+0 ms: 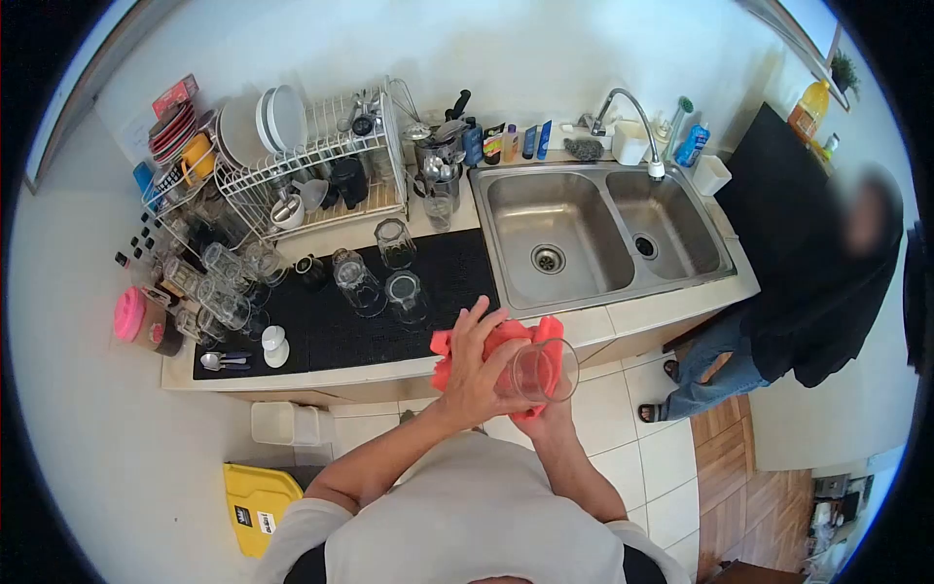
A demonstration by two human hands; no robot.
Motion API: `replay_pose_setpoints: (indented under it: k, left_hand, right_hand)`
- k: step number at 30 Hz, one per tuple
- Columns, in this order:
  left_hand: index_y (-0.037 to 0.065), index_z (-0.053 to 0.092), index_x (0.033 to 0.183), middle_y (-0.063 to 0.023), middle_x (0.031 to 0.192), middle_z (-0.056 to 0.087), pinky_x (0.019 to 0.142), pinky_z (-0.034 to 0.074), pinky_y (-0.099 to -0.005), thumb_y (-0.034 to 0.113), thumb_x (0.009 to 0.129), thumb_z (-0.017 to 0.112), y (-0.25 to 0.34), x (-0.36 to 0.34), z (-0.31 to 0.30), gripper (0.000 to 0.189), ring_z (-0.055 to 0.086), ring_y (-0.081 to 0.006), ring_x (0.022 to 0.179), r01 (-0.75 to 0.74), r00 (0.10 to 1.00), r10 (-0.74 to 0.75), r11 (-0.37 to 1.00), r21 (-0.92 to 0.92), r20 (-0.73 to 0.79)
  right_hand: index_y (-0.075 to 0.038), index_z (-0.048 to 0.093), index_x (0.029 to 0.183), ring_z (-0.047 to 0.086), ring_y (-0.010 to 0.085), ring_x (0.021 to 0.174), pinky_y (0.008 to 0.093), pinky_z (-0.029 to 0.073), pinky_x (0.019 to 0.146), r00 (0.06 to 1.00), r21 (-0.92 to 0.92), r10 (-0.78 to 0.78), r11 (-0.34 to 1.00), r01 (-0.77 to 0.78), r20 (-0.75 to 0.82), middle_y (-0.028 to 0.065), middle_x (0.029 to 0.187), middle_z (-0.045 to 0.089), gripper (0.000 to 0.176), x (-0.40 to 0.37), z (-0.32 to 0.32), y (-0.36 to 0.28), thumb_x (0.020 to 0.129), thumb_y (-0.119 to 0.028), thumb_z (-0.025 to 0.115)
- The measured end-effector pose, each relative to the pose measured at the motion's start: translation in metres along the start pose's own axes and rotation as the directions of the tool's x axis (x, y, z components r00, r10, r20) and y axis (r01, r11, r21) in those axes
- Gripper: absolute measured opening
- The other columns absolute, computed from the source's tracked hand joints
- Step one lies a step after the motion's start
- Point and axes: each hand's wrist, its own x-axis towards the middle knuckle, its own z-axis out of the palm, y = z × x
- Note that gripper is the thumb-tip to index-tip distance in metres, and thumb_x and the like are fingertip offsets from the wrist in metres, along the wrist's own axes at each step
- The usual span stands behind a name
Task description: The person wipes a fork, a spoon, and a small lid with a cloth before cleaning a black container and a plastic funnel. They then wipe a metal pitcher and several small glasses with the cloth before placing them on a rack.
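A clear drinking glass [546,370] is tilted in front of my body, its mouth toward the right. Bunched red cloth [504,336] lies behind and beneath it. My left hand [472,368] is at the glass's left side, its thumb against the glass and its upper fingers stretched over the cloth. From below, my right hand [551,420] supports the cloth and glass, most of its fingers hidden. Upturned glass mugs [407,297] stand on the black drying mat [326,336] ahead of my hands.
A double steel sink [511,277] with a faucet [628,107] is ahead right. The dish rack [321,151] holds plates and utensils at the back left. Several glasses [224,297] crowd the left. Another person [812,282] stands at the right, and a yellow bin lid [253,501] is lower left.
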Motion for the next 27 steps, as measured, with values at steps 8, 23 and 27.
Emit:
replay_pose_setpoints:
  k: [8, 23, 27]
  left_hand:
    - [0.006, 0.049, 0.119, -0.0210, 0.142, 0.031, 0.108, 0.016, -0.0612, 0.053, 0.062, 0.078, -0.007, -0.016, 0.025, 0.079, 0.021, -0.0462, 0.136, -0.003, 1.000, 0.003, 1.000, -0.026, 0.005]
    - [-0.004, 0.034, 0.134, -0.0227, 0.121, 0.041, 0.096, 0.037, -0.0448, 0.025, 0.072, 0.077, 0.006, -0.010, -0.008, 0.081, 0.045, -0.0374, 0.111, 0.236, 0.967, -0.193, 0.926, -0.294, 0.167]
    - [-0.006, 0.032, 0.139, -0.0218, 0.120, 0.044, 0.093, 0.037, -0.0443, 0.016, 0.075, 0.071, 0.023, -0.009, 0.003, 0.078, 0.045, -0.0368, 0.106, 0.211, 0.977, -0.204, 0.952, -0.220, 0.057]
  right_hand:
    - [-0.005, 0.051, 0.122, 0.060, 0.0229, 0.105, 0.0378, 0.053, 0.086, 0.990, -0.201, -0.071, 0.979, 0.045, -0.122, 0.0100, 0.116, 0.058, 0.039, -0.003, -0.007, -0.012, 0.096, -0.034, 0.049]
    - [-0.001, 0.040, 0.132, 0.050, 0.0216, 0.116, 0.0370, 0.042, 0.096, 0.895, -0.728, -0.319, 0.524, 0.442, 0.313, 0.0114, 0.129, 0.049, 0.059, -0.025, -0.017, -0.011, 0.094, -0.045, 0.048]
    - [-0.001, 0.036, 0.135, 0.048, 0.0239, 0.120, 0.0377, 0.042, 0.098, 0.850, -0.795, -0.386, 0.350, 0.495, 0.359, 0.0115, 0.131, 0.047, 0.067, -0.023, 0.000, -0.005, 0.087, -0.041, 0.062]
